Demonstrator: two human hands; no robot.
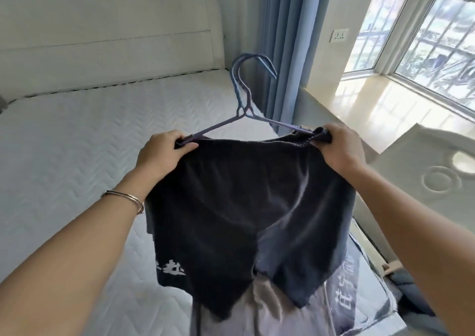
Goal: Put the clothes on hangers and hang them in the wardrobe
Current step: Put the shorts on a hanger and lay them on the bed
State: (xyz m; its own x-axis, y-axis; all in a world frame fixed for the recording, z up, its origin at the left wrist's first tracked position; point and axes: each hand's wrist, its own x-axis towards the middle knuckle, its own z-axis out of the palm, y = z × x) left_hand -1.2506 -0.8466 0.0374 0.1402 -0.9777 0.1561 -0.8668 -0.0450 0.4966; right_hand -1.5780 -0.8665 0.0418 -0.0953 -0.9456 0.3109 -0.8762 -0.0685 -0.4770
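Observation:
A pair of dark navy shorts (244, 207) with white lettering near one leg hem hangs in the air above the bed. Its waistband is stretched between my two hands along a purple-blue wire hanger (244, 104); two overlapping hooks show, so it may be two hangers. My left hand (164, 153) pinches the left end of the hanger and waistband together. My right hand (339, 148) grips the bunched right end of the waistband over the hanger's other arm. The wardrobe is out of view.
A bare white quilted mattress (77, 143) with a cream headboard (102, 35) fills the left. More clothes and a clear printed bag (359, 297) lie below the shorts. Blue curtains (285, 40), a sunlit window sill (385, 104) and a white bed end panel (424, 181) stand at right.

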